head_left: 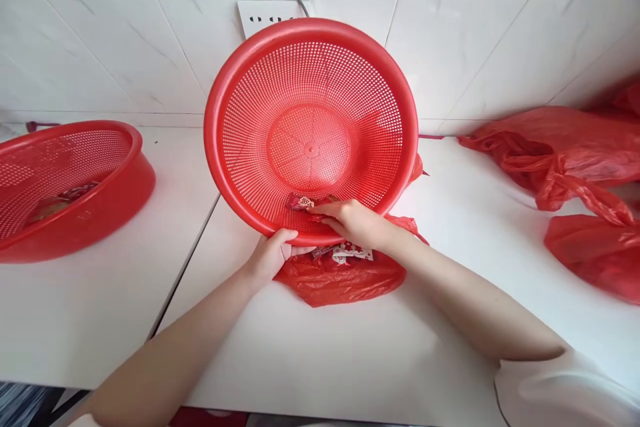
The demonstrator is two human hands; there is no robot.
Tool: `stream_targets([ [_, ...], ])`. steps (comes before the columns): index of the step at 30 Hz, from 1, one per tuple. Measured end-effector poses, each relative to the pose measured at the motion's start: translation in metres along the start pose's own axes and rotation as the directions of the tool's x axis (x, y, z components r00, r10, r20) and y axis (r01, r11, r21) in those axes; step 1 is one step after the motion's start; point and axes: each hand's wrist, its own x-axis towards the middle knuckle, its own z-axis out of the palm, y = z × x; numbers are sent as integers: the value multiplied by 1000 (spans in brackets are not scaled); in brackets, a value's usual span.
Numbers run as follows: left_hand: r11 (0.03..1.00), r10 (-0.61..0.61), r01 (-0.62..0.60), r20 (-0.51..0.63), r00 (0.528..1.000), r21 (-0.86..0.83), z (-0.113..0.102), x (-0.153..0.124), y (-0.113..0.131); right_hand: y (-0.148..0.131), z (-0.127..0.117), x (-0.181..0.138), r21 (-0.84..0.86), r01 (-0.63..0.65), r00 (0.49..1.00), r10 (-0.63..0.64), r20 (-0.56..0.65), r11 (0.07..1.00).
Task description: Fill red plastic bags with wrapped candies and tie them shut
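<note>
A round red perforated basket (250,80) is tilted up on its edge toward me, its open side facing me. My left hand (270,255) grips its lower rim. My right hand (350,220) reaches over the rim into the basket, fingers closed on a small red-and-white wrapped candy (299,202) lying at the bottom of the tilt. Under the basket lies an open red plastic bag (340,280) with a few similar wrapped candies (353,253) showing at its mouth.
A second red basket (100,207) with a few wrapped items inside sits on the white counter at the left. Crumpled red plastic bags (565,160) lie at the right. A wall socket (260,13) is behind the basket. The counter's front edge runs close to me.
</note>
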Motion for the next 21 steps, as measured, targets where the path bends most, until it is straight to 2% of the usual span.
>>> stream_targets([
  [2,1000,9,-9,-13,1000,-3,-2,2,2,-1,-2,1,239,-114,992,125,-30,964],
  [3,1000,12,-12,-17,1000,-1,-4,3,3,-1,-3,2,394,-180,980,199,-8,902],
  [5,1000,14,-14,-22,1000,7,-7,5,4,0,-5,4,664,-271,949,310,63,697],
  [7,1000,18,-18,-33,999,10,-9,7,5,1,-6,4,815,-276,930,357,91,509],
  [9,1000,20,-20,-43,999,0,-9,8,6,2,-7,4,879,-237,930,359,81,414],
  [12,1000,22,-23,-43,999,-19,-8,8,9,2,-9,4,894,-217,950,294,101,392],
  [15,999,31,-32,-32,999,-17,-7,7,11,-1,-11,3,863,-234,961,241,136,447],
  [21,1000,18,-18,-39,999,-5,-5,7,12,-5,-11,3,807,-251,963,226,150,534],
])
